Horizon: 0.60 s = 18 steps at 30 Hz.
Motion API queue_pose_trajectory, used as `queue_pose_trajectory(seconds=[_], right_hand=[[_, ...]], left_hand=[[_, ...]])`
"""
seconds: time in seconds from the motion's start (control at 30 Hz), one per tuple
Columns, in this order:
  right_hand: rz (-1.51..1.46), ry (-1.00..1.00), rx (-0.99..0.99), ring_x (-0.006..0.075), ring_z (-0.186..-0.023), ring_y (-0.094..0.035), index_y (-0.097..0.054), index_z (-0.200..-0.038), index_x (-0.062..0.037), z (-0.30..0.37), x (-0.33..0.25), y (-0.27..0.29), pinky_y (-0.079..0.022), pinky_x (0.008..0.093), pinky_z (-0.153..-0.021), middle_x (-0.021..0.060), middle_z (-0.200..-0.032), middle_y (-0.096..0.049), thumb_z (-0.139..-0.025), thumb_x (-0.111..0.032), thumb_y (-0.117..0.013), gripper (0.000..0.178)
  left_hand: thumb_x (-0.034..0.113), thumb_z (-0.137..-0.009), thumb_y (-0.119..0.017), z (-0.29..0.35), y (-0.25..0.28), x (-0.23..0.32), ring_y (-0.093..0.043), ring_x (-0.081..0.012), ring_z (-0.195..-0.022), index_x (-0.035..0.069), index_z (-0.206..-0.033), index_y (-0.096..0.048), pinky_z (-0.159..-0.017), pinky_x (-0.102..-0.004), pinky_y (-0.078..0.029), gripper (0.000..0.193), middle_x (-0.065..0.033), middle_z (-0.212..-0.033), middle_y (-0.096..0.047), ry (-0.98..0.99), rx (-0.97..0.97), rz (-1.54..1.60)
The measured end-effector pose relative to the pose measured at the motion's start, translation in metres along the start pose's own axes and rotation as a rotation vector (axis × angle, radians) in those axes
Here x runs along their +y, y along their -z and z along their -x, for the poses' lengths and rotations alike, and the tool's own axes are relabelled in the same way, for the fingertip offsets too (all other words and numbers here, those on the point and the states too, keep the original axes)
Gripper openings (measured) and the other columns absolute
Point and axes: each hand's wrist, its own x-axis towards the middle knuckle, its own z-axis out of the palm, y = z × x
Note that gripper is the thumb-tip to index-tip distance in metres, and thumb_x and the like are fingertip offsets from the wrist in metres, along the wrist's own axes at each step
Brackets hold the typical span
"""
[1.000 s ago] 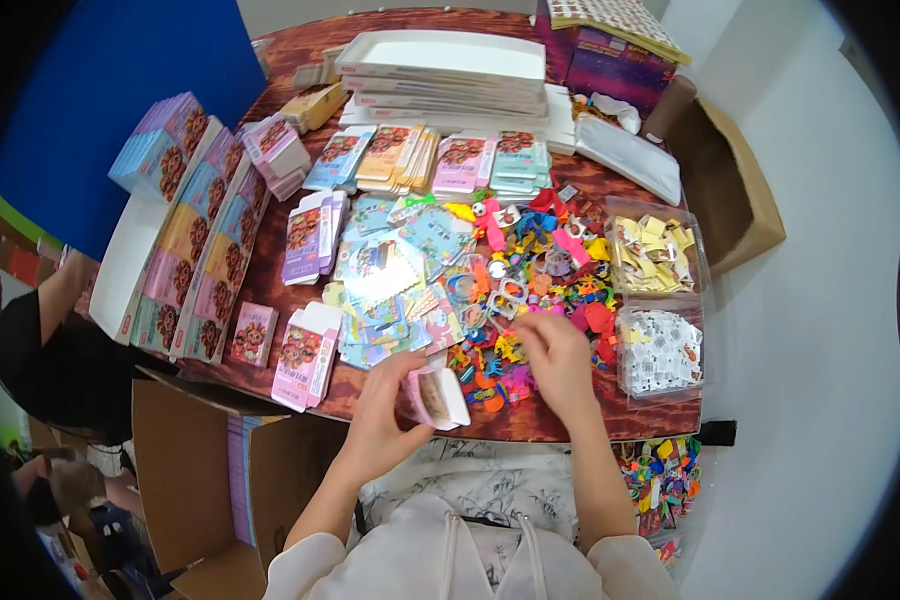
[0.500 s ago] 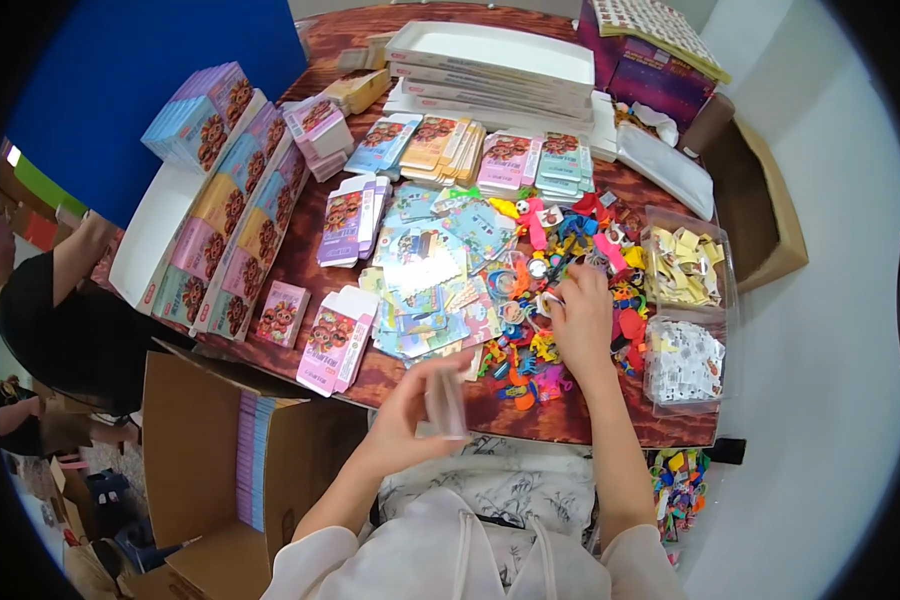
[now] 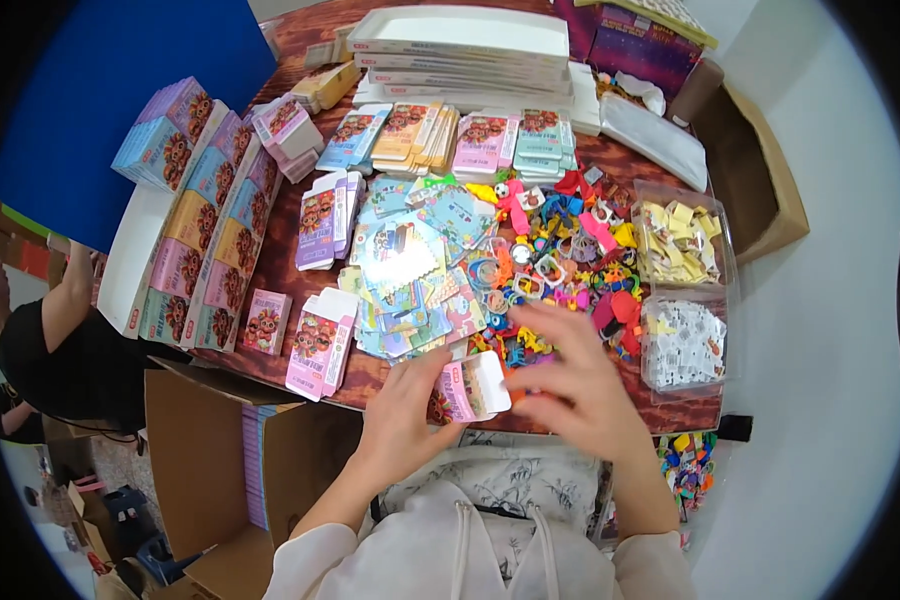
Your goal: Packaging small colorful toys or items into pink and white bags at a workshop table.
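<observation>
Turned open end rightward

Pinching a small pink box (image 3: 459, 394) at lower centre with the left hand (image 3: 401, 405), apparently angled for the right hand (image 3: 598, 388), curved and blurred close by; cannot tell whether gripping anything. Spread beyond, seemingly for short reaches, with cards (image 3: 395, 262) at centre, toys (image 3: 572, 248) rightward.

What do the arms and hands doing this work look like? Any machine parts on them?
No machine parts or cables show: these are a person's own. The left hand and right hand are gloveless, with no watch or bracelet visible. Both forearms are bare up to loose, plain off-white sleeves.
</observation>
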Motion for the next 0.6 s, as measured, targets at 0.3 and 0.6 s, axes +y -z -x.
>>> queue_pose_trajectory(seconds=[0.3, 0.6], right_hand=[[0.237, -0.073, -0.120, 0.0442, -0.142, -0.036, -0.073, -0.109, -0.0090, 0.019, -0.005, -0.047, -0.032, 0.0535, -0.115, 0.0194, -0.154, -0.042, -0.083, -0.031, -0.078, 0.034], [0.243, -0.240, 0.391, 0.0274, -0.087, -0.063, -0.067, -0.086, -0.0016, -0.011, 0.071, -0.031, -0.049, 0.0376, -0.076, 0.0102, -0.086, -0.065, -0.086, -0.007, -0.070, 0.006]], left_hand=[[0.015, -0.066, -0.086, 0.000, -0.003, 0.009, -0.057, -0.0376, -0.121, 0.004, -0.136, -0.053, -0.099, -0.0448, -0.049, 0.078, -0.0177, -0.131, -0.058, -0.101, -0.059, 0.006], [0.017, -0.072, -0.083, 0.015, 0.005, -0.004, -0.057, -0.0382, -0.117, 0.002, -0.139, -0.049, -0.095, -0.0451, -0.051, 0.076, -0.0189, -0.131, -0.057, 0.013, -0.043, -0.075]])
